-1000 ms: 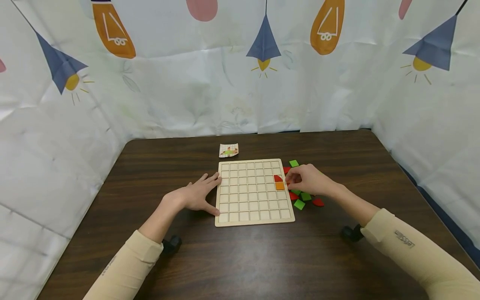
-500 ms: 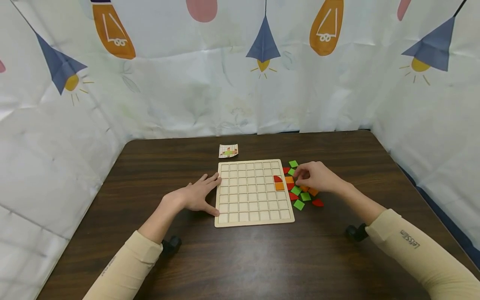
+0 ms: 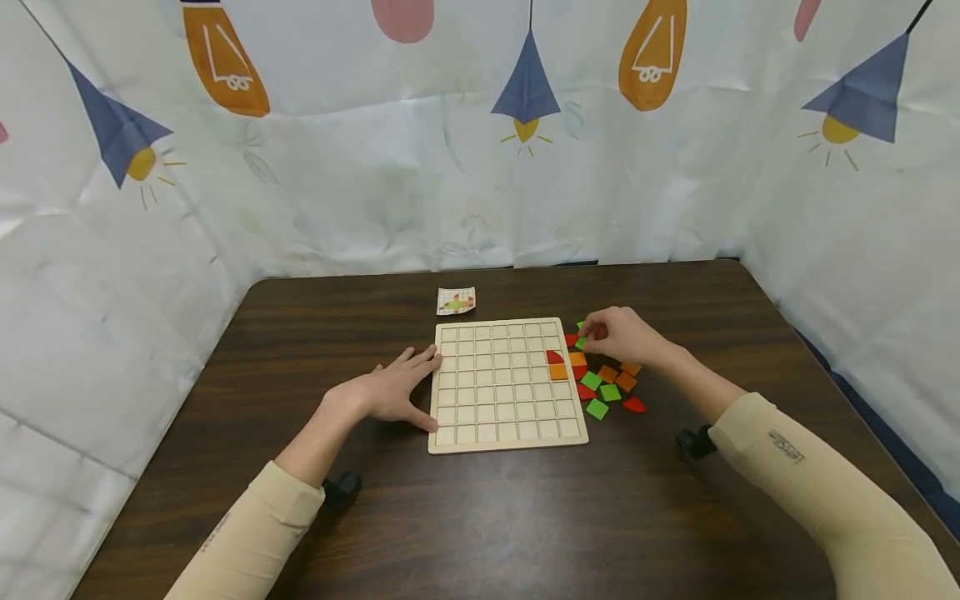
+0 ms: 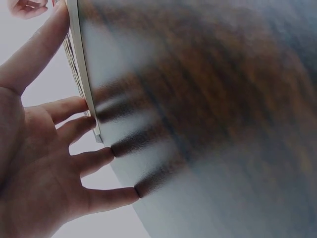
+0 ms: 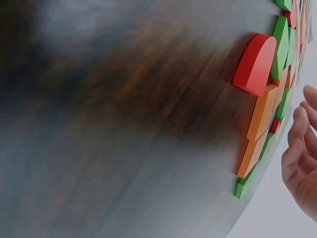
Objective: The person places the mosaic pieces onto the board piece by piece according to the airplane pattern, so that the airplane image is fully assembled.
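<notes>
A pale wooden grid board lies on the dark table, with a red quarter-round tile and an orange square tile in its right-hand cells. My left hand rests at the board's left edge, fingers spread, thumb and some fingertips touching the rim; the left wrist view shows the same contact. To the right, my right hand hovers over the loose tiles, fingers bent together. Its fingertips are close to a green tile. The right wrist view shows curled fingers; whether they pinch anything is hidden.
Beside the board's right edge lie several loose tiles: green squares such as this green tile, red rounded ones and orange squares. A small printed pattern card lies behind the board. Patterned white curtain surrounds the table.
My right hand went from the board's right edge rightward over the loose tiles, then back up and left towards the far green tile. The left hand and the board have stayed put.
</notes>
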Demonstrator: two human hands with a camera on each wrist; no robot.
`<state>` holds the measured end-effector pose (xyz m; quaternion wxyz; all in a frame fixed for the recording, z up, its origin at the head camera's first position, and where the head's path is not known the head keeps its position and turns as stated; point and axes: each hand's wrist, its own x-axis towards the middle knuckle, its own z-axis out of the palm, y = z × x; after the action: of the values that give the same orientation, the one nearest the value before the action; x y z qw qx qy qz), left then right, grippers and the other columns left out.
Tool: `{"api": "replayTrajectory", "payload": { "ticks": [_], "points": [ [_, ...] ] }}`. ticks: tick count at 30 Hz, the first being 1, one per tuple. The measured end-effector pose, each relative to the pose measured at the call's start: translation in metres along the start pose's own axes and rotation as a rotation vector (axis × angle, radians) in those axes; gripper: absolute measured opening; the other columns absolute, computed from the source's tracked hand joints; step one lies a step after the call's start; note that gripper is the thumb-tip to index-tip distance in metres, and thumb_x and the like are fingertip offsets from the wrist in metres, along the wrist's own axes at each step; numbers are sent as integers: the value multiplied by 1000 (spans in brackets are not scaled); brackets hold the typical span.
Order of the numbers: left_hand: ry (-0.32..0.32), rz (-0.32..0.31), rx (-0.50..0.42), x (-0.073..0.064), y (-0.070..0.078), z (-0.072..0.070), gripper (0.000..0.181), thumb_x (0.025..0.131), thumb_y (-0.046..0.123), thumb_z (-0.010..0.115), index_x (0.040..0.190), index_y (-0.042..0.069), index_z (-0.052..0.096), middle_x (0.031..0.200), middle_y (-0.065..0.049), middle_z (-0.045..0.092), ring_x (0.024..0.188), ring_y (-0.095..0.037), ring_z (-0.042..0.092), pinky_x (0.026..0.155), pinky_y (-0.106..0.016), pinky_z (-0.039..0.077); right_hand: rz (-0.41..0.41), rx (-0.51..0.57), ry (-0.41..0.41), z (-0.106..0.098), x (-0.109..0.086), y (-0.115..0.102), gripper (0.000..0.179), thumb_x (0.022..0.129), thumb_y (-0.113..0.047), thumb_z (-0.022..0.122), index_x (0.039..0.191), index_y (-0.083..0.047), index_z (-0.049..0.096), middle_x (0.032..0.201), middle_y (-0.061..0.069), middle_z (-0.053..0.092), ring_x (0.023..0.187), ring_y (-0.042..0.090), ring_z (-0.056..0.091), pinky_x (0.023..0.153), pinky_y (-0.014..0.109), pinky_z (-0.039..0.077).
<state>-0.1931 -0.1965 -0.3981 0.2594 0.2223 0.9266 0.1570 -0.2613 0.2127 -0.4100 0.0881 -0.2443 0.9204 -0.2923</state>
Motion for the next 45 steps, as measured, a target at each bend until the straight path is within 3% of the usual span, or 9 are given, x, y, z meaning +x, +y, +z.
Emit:
{"api": "replayTrajectory", "payload": {
  "ticks": [9, 18, 32, 45],
  "points": [
    [3, 3, 1, 1, -1, 1, 113, 84, 53, 82, 166, 11, 17, 172, -12, 2, 155, -41, -2, 110, -78, 10, 7, -44, -15, 5, 16, 1, 18, 92, -12, 78, 107, -2, 76, 92, 5, 67, 76, 21, 57, 69, 36, 50],
    [2, 7, 6, 0, 0, 0, 112, 85, 53, 82, 166, 11, 17, 172, -12, 3, 155, -41, -1, 110, -78, 11, -1, -121, -47, 8, 24, 1, 22, 91, -10, 79, 111, -1, 76, 107, 12, 67, 91, 26, 60, 78, 42, 53],
    [1, 8, 21, -1, 1, -1, 111, 85, 53, 82, 166, 10, 18, 172, -13, 3, 155, -42, 0, 111, -78, 12, -14, -148, -68, 6, 24, -1, 19, 92, -11, 78, 108, -1, 75, 101, 10, 67, 91, 27, 59, 81, 44, 53],
    [0, 4, 24, -1, 1, 0, 111, 85, 52, 82, 166, 10, 19, 172, -12, 3, 155, -42, -1, 111, -77, 11, -13, -117, -44, 2, 18, -3, 22, 92, -14, 78, 111, -4, 73, 102, 8, 69, 70, 19, 55, 68, 36, 51]
  ]
}}
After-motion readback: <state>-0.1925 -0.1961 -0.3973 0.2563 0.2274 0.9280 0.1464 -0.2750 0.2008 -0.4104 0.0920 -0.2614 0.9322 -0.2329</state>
